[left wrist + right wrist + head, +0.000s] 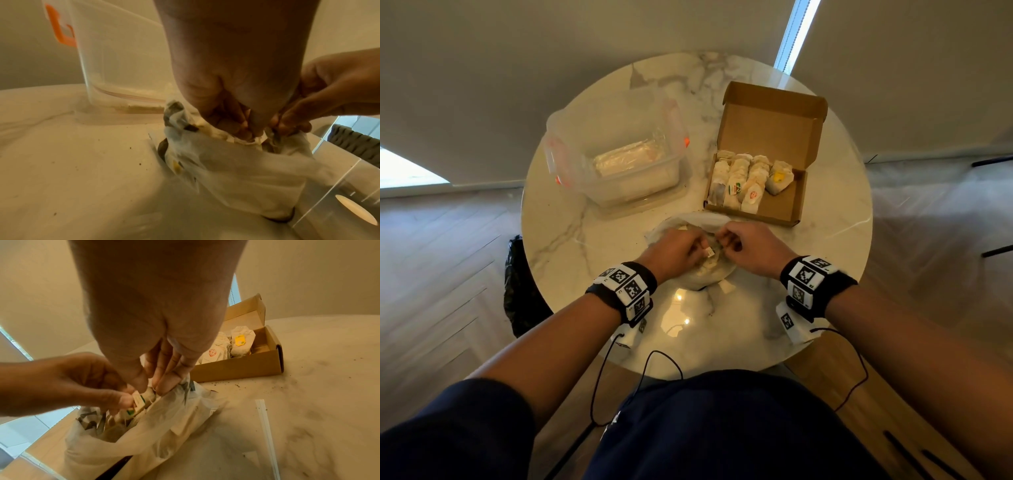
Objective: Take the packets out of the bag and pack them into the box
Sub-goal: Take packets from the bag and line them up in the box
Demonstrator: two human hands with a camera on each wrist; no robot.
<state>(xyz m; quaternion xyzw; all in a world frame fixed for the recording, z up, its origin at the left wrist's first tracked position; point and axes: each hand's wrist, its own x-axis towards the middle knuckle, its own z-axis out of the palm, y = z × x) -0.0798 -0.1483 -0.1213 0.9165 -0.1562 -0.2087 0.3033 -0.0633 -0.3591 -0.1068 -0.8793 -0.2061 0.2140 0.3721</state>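
Note:
A white plastic bag [698,219] [236,170] [144,443] lies open on the marble table just in front of me. My left hand [700,251] [246,131] [127,399] reaches into its mouth and pinches a small tea packet with a green-edged tag [709,253] [139,400]. My right hand [722,240] [287,128] [153,386] pinches the bag's rim right beside it. The open cardboard box [787,212] [236,369] stands behind to the right, holding rows of packets [743,181] [242,340]. Its right end shows bare cardboard.
A clear plastic tub with orange clasps [619,154] [115,56] stands at the back left of the round table [571,240]. Dark crumbs [236,383] dot the tabletop near the box. A black bag [520,284] sits on the floor at the left.

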